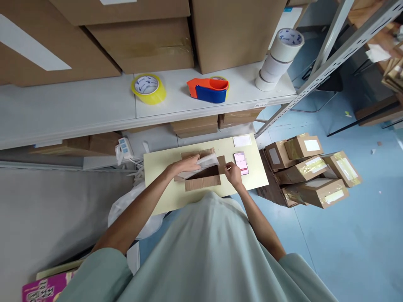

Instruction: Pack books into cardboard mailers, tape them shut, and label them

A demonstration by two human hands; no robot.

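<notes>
A small cardboard box (203, 183) lies on the pale yellow table with its flaps spread open. My left hand (189, 164) grips a whitish, translucent-looking packet (208, 161), tilted over the box opening; what is inside the packet cannot be made out. At the box's right side, my right hand (233, 173) has its fingers closed at the edge of the right flap (222, 164). Just beyond that hand is a phone (241, 162) with a lit pinkish screen, lying flat. Above the phone, a white label sheet (242, 140) rests on the table.
A grey shelf (176, 94) above the table bears large cartons, yellow tape (148, 88), an orange-and-blue tape dispenser (208, 90) and stacked white rolls (277, 63). Taped parcels (315, 184) are piled at the right. A metal upright (330, 69) stands there too. A white bag (135, 207) hangs left.
</notes>
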